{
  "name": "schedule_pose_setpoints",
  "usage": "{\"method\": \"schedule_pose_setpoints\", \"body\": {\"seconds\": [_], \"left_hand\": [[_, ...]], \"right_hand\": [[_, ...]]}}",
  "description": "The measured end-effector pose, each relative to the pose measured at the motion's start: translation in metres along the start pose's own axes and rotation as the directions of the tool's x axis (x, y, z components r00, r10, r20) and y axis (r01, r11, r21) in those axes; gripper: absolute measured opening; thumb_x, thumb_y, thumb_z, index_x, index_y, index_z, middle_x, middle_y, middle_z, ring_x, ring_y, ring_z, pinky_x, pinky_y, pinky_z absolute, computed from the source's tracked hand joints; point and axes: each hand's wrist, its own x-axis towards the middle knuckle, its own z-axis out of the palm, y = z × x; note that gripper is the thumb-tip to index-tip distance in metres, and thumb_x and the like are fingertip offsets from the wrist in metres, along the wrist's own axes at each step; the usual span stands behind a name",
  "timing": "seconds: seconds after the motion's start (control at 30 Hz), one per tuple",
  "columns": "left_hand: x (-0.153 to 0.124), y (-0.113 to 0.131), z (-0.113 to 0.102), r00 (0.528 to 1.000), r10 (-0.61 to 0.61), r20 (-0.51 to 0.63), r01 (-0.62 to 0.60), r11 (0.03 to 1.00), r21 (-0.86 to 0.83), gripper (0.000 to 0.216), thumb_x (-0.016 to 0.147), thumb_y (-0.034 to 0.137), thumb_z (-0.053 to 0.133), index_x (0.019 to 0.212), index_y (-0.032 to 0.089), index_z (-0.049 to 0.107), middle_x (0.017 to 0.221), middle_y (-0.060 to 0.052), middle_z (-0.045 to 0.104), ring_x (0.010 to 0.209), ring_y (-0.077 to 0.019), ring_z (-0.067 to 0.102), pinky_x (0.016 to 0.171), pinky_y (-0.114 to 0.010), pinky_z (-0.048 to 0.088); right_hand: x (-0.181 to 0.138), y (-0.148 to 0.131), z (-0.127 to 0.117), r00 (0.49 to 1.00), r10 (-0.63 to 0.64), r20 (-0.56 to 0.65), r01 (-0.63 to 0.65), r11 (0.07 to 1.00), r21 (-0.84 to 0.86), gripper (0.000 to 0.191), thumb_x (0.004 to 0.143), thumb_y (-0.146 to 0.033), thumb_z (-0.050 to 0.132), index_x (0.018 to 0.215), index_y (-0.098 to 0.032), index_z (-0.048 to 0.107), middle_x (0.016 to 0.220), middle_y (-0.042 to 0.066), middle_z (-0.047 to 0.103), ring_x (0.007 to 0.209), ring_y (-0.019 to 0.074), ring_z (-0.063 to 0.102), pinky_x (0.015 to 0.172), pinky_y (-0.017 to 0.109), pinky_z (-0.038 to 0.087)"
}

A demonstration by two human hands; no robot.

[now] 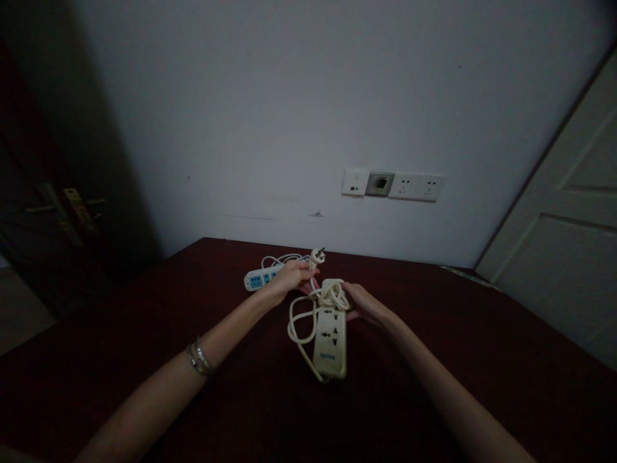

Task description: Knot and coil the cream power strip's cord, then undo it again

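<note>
Head view: on the dark red wooden counter [434, 360], the left hand [289, 278] pinches the cream cord just below its white plug [317, 258], at 12 o'clock. The right hand [364, 302] grips the far end of the long cream plastic power strip [330, 337], centre. A white-and-blue power strip [260, 278] lies at 11 o'clock.

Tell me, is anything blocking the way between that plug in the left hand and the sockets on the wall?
Nothing visible does. The left hand holds the plug up above the table, and only bare wall lies between it and the wall sockets. The right hand steadies the cream power strip, whose cord is still looped.
</note>
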Motion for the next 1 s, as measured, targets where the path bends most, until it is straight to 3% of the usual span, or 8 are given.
{"method": "schedule_pose_setpoints", "body": {"seconds": [0.23,0.37,0.5,0.63,0.77,1.0], "left_hand": [[-0.002,0.0,0.003,1.0,0.008,0.028,-0.007,1.0,-0.008,0.015,0.074,0.02,0.056,0.084,0.009,0.059,0.061,-0.006,0.064,0.049,-0.0111,0.056,0.053,-0.025,0.043],[-0.002,-0.001,0.006,0.999,-0.004,0.032,0.004,1.0,0.013,0.012,0.075,0.018,0.053,0.082,0.009,0.059,0.061,-0.006,0.063,0.048,-0.0102,0.055,0.053,-0.024,0.042],[-0.001,-0.004,0.005,1.0,-0.006,0.024,0.005,1.0,0.012,0.014,0.075,0.021,0.055,0.082,0.01,0.06,0.064,-0.007,0.064,0.049,-0.0106,0.055,0.054,-0.025,0.042],[0.001,-0.006,0.003,0.999,0.005,0.053,-0.005,1.0,0.0,0.019,0.075,0.025,0.057,0.086,0.01,0.06,0.067,-0.008,0.065,0.051,-0.0115,0.056,0.055,-0.026,0.043],[0.001,-0.008,0.002,0.997,0.02,0.078,-0.021,1.0,0.004,0.022,0.075,0.028,0.058,0.088,0.01,0.059,0.067,-0.008,0.065,0.052,-0.0111,0.056,0.055,-0.025,0.043],[-0.002,-0.005,0.0,0.971,0.109,0.214,-0.122,0.991,0.051,0.026,0.077,0.033,0.057,0.09,0.011,0.06,0.067,-0.006,0.063,0.055,-0.0106,0.055,0.057,-0.025,0.042]], "right_hand": [[-0.003,-0.006,-0.01,0.996,0.036,-0.082,-0.057,0.96,-0.275,0.034,0.076,-0.046,0.056,0.081,-0.013,0.062,0.074,0.009,0.066,0.052,0.0119,0.06,0.043,0.022,0.051],[-0.002,-0.005,-0.014,0.996,0.018,-0.087,-0.046,0.941,-0.335,0.03,0.073,-0.042,0.061,0.074,-0.012,0.063,0.073,0.008,0.066,0.05,0.0107,0.058,0.04,0.02,0.048],[-0.007,-0.016,-0.019,0.98,-0.109,-0.168,0.035,0.92,-0.39,0.019,0.074,-0.031,0.059,0.077,-0.013,0.064,0.076,0.007,0.065,0.053,0.01,0.057,0.039,0.019,0.045],[-0.023,-0.04,-0.016,0.914,-0.336,-0.225,0.215,0.874,-0.435,0.016,0.073,-0.023,0.054,0.081,-0.014,0.065,0.08,0.007,0.067,0.063,0.0127,0.058,0.046,0.02,0.047],[-0.03,-0.052,-0.004,0.916,-0.349,-0.197,0.269,0.9,-0.343,0.024,0.071,-0.024,0.055,0.091,-0.013,0.065,0.084,0.008,0.068,0.069,0.0155,0.059,0.048,0.022,0.047],[-0.015,-0.038,0.007,0.909,-0.411,-0.076,0.404,0.91,-0.089,0.047,0.07,-0.025,0.06,0.116,-0.02,0.055,0.113,0.009,0.062,0.081,0.0158,0.061,0.054,0.022,0.045]]}}
